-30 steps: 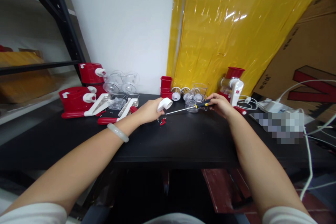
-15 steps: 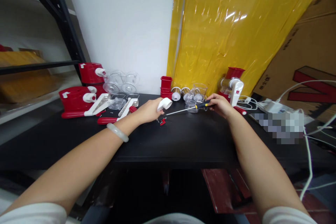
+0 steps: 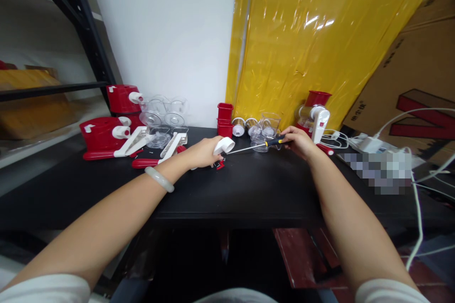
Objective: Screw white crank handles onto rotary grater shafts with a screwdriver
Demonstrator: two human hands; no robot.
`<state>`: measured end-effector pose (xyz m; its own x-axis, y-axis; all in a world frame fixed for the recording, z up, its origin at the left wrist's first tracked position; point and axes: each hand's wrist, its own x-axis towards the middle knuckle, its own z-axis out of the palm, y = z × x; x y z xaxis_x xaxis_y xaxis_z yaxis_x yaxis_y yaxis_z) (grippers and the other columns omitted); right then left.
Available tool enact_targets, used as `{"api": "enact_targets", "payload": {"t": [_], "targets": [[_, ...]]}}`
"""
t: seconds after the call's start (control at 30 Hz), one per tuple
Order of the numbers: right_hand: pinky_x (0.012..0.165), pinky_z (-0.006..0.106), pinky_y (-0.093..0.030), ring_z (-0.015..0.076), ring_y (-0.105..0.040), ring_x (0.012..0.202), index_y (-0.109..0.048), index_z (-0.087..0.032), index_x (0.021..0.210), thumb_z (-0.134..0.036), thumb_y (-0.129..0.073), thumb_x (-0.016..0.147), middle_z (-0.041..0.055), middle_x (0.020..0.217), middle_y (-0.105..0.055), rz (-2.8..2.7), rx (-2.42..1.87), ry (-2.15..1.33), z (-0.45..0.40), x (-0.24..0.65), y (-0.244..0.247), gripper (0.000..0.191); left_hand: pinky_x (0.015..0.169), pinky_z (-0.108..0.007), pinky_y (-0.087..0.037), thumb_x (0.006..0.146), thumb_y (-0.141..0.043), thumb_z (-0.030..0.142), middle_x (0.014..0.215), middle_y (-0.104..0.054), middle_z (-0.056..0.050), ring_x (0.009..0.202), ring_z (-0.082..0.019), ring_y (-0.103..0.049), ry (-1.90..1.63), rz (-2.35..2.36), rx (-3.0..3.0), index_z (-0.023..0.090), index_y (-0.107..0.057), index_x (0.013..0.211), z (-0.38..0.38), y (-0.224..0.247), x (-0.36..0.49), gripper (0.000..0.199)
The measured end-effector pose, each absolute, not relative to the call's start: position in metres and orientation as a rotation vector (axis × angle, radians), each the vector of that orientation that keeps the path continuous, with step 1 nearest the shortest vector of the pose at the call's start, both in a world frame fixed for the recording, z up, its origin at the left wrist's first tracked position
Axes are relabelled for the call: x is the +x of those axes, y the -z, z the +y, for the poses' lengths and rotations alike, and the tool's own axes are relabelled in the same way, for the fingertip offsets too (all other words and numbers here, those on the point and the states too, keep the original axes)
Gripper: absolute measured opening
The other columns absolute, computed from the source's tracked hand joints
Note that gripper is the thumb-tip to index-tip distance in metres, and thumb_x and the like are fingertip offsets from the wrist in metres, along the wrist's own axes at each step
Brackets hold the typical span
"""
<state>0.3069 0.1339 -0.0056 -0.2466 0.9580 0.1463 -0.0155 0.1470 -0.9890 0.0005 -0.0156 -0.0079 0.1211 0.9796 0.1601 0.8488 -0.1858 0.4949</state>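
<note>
My left hand (image 3: 205, 152) is closed on a white plastic part (image 3: 223, 145) with a rounded open end. In my right hand (image 3: 297, 142) is the black and yellow handle of a screwdriver (image 3: 249, 149), its shaft pointing left. The shaft's tip is close to the fingers of my left hand, under the white part; whether they touch is unclear. Small red pieces (image 3: 221, 164) and tiny screws lie on the black table (image 3: 241, 194) just below my left hand. Clear plastic parts (image 3: 261, 138) stand behind the screwdriver.
Red housings (image 3: 101, 135) and white crank arms with red handles (image 3: 170, 149) sit at left. Two red hoppers (image 3: 225, 118) and metal drums (image 3: 238, 127) stand at the back. An assembled red and white grater (image 3: 317, 113) and white cables (image 3: 415, 199) are at right.
The white part has tilted and shifted slightly down and right in my left hand. My right hand and the screwdriver have hardly moved.
</note>
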Motion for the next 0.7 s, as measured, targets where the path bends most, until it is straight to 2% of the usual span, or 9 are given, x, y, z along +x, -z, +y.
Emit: {"api": "enact_targets", "payload": {"t": [0.2,0.37,0.5,0.6,0.7], "targets": [[0.039,0.022,-0.033,0.0095,-0.047,0.046,-0.056,-0.019,0.064,-0.013,-0.064,0.044,-0.0019,0.056,-0.058,-1.430,-0.944,-1.244,0.136,0.307,0.007,0.022,0.060,-0.031,-0.051,0.080,-0.062,0.033,0.096,-0.072,-0.007,0.053,-0.018,-0.066,-0.791,1.808,2.057,0.021,-0.056,0.119,-0.014,0.008,0.000,0.042],[0.040,0.023,-0.031,0.0100,-0.045,0.047,-0.053,-0.020,0.063,-0.014,-0.063,0.045,-0.0021,0.054,-0.052,-1.338,-0.879,-1.156,0.139,0.309,0.005,0.021,0.061,-0.032,-0.053,0.085,-0.057,0.031,0.086,-0.068,-0.005,0.057,-0.018,-0.066,-1.145,1.788,1.919,0.019,-0.048,0.124,-0.003,0.011,-0.005,0.042],[0.040,0.023,-0.029,0.0110,-0.045,0.051,-0.052,-0.021,0.062,-0.013,-0.060,0.044,-0.0018,0.057,-0.050,-1.211,-0.766,-1.133,0.136,0.311,-0.002,0.021,0.063,-0.032,-0.056,0.090,-0.052,0.030,0.095,-0.066,-0.007,0.062,-0.015,-0.066,-1.483,1.600,1.785,0.018,-0.040,0.129,0.006,0.015,-0.007,0.043],[0.043,0.023,-0.031,0.0112,-0.046,0.054,-0.052,-0.021,0.063,-0.012,-0.059,0.044,-0.0015,0.062,-0.054,-1.170,-0.639,-1.186,0.129,0.310,-0.007,0.022,0.083,-0.036,-0.056,0.091,-0.051,0.033,0.111,-0.066,-0.012,0.087,-0.018,-0.069,-1.724,1.443,1.846,0.017,-0.040,0.129,0.009,0.016,-0.006,0.042],[0.047,0.024,-0.034,0.0115,-0.048,0.058,-0.051,-0.022,0.066,-0.012,-0.059,0.045,-0.0007,0.069,-0.060,-1.230,-0.557,-1.201,0.120,0.305,-0.009,0.025,0.103,-0.038,-0.047,0.091,-0.052,0.036,0.126,-0.063,-0.014,0.117,-0.022,-0.060,-1.796,1.388,1.915,0.017,-0.047,0.126,0.010,0.017,-0.004,0.041]]}}
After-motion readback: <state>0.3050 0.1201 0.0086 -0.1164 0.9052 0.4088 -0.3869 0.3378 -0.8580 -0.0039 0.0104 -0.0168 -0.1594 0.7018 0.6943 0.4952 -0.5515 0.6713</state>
